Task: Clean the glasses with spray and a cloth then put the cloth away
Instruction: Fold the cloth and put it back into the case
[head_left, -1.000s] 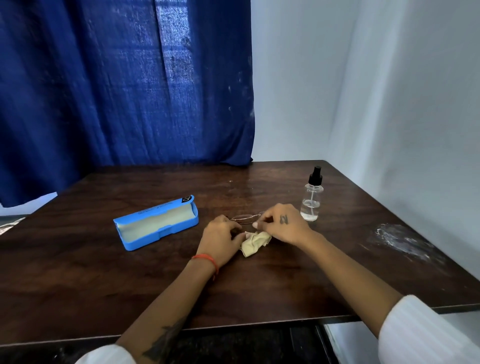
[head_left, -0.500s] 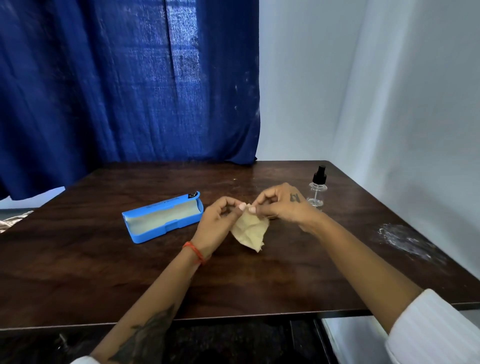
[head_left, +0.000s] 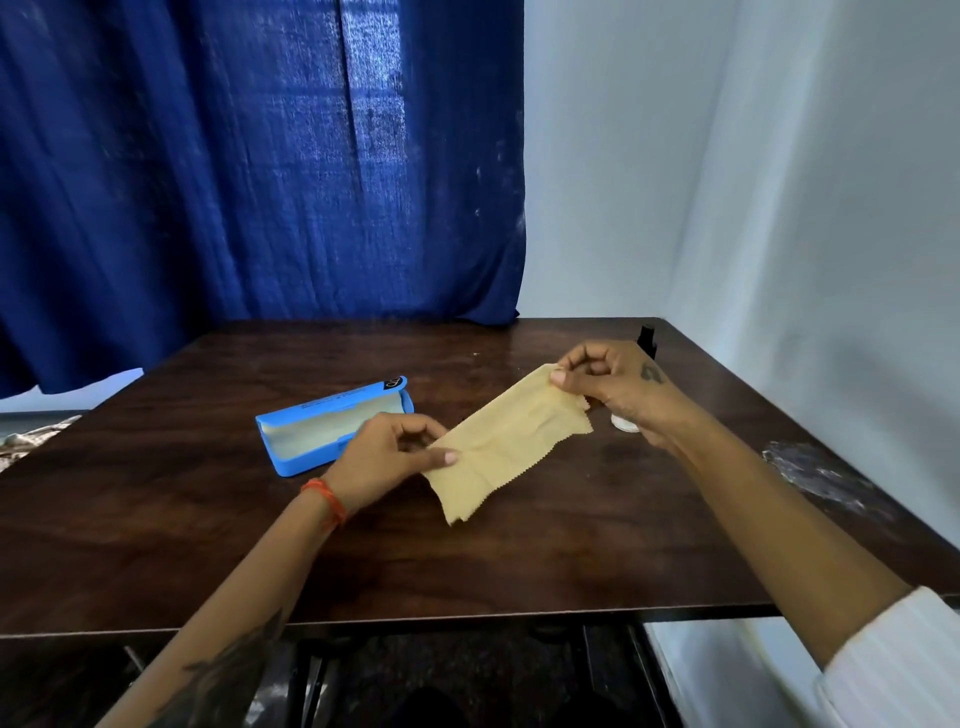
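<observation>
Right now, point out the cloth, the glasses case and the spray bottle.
cloth (head_left: 506, 441): head view, middle of the stretched yellow fabric.
glasses case (head_left: 311, 434): head view, pale lining inside the open blue case.
spray bottle (head_left: 647, 339): head view, black nozzle showing behind the right hand.

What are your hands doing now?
Left hand and right hand pinch cloth, stretched flat above table. Case open. Glasses hidden.
</observation>
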